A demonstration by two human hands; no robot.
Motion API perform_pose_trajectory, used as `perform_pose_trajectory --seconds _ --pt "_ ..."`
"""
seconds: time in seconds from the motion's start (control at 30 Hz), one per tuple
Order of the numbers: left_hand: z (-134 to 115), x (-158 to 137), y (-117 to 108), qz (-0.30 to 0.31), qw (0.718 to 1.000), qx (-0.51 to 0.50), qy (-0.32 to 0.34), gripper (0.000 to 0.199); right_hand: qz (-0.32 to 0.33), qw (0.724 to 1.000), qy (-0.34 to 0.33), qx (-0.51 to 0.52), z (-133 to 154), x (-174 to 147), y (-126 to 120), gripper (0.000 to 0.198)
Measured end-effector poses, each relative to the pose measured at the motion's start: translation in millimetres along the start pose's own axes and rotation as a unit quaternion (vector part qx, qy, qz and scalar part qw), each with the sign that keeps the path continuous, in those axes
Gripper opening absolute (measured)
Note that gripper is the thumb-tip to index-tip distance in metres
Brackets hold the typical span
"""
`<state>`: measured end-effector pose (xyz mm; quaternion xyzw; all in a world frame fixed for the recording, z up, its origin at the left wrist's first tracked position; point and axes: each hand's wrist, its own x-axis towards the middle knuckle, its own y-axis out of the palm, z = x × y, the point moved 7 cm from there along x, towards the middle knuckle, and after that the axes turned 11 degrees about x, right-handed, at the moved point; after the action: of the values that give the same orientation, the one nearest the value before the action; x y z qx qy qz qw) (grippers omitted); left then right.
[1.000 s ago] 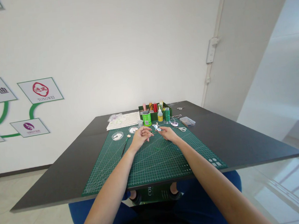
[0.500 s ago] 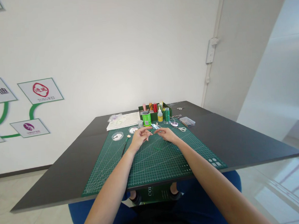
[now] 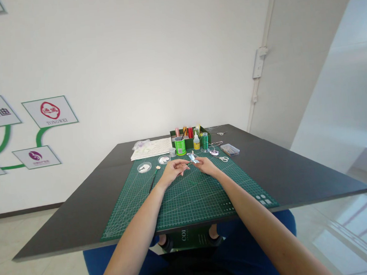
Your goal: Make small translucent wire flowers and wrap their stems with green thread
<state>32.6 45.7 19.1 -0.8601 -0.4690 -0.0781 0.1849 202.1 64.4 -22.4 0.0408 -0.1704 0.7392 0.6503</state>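
Over the green cutting mat my two hands come together, fingertips almost meeting. My right hand is closed in a pinch at a small light-blue and white petal-like piece, which sticks up beyond the fingers. My left hand has thumb and forefinger pinched at a thin green strand running between the hands; its other fingers are curled loosely. How the strand joins the blue piece is too small to make out. To the left lies a dark thin stick with a pale flower-like tip.
Behind the hands stand a green tin, a glue bottle, a green thread spool and a green box of spools. Two shallow dishes with white pieces sit left. Scissors and a clear case lie right.
The light-blue piece has tilted and now stands out more above my right fingers. My left forefinger has lowered and bent inward toward the thumb.
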Motion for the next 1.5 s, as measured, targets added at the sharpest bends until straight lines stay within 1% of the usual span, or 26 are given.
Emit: perform_pose_trajectory --seconds 0.13,0.3,0.43,0.53,0.63,0.77,0.93,1.03,1.17,1.3,1.5 --pt "-2 0 2 0.009 1.0 0.005 0.001 0.045 -0.002 1.0 -0.004 -0.01 0 1 -1 0.047" --pt "-2 -1 2 0.011 1.0 -0.002 -0.002 0.045 -0.004 0.999 -0.022 -0.028 1 2 -2 0.041" --pt "-1 0 -1 -0.004 1.0 -0.008 -0.001 0.044 -0.006 0.998 -0.032 -0.057 4 1 -2 0.035" --pt "1 1 -6 -0.027 1.0 -0.007 0.007 0.044 0.003 0.996 -0.032 -0.083 7 -1 0 0.031" --pt "3 3 -13 -0.064 0.998 0.002 0.011 0.043 0.009 0.995 -0.026 -0.098 10 -3 0 0.03" --pt "7 5 -24 -0.115 0.993 0.021 0.013 0.041 0.012 0.995 -0.017 -0.095 13 -5 1 0.028" --pt "9 4 -35 -0.162 0.986 0.04 0.006 0.04 0.025 0.995 -0.012 -0.091 15 -6 4 0.027" --pt "7 2 -42 -0.199 0.977 0.072 0.006 0.034 0.032 0.996 -0.01 -0.084 15 -6 6 0.027" --pt "3 -1 -48 -0.24 0.961 0.138 0.006 0.026 0.037 0.996 -0.008 -0.076 16 -7 7 0.025" --pt "4 -3 -50 -0.261 0.95 0.174 -0.002 0.024 0.041 0.997 -0.003 -0.072 16 -8 8 0.023" --pt "9 -4 -53 -0.27 0.947 0.174 -0.029 0.019 0.051 0.997 0.006 -0.053 16 -8 10 0.021"
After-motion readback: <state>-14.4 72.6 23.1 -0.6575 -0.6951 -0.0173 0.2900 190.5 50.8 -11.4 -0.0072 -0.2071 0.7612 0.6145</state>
